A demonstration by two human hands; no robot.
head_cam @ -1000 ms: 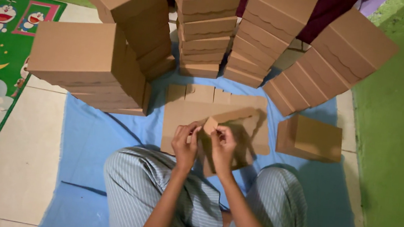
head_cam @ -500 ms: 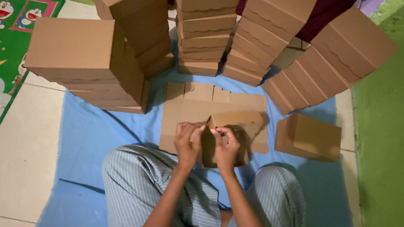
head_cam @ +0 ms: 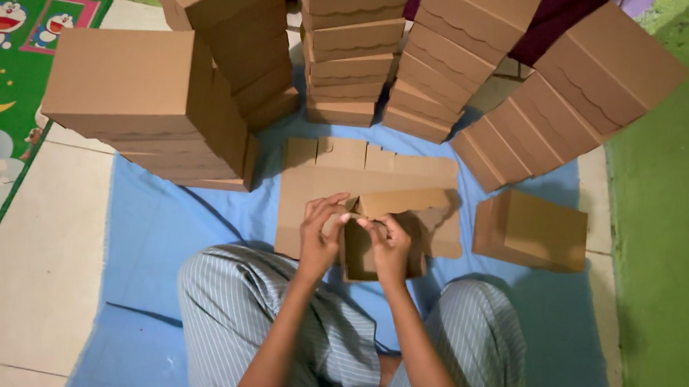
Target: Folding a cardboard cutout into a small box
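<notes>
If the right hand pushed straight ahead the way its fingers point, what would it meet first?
Probably the raised flap of the half-folded box that the right hand holds, then the flat cardboard sheet beyond it. Depth is unclear from above.

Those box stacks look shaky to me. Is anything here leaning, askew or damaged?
Yes. The far-right stack slants outward, and the back-left one tilts too. A single box lies apart on the blue sheet. No damage shows. Both hands hold a part-folded box over a flat pile.
</notes>
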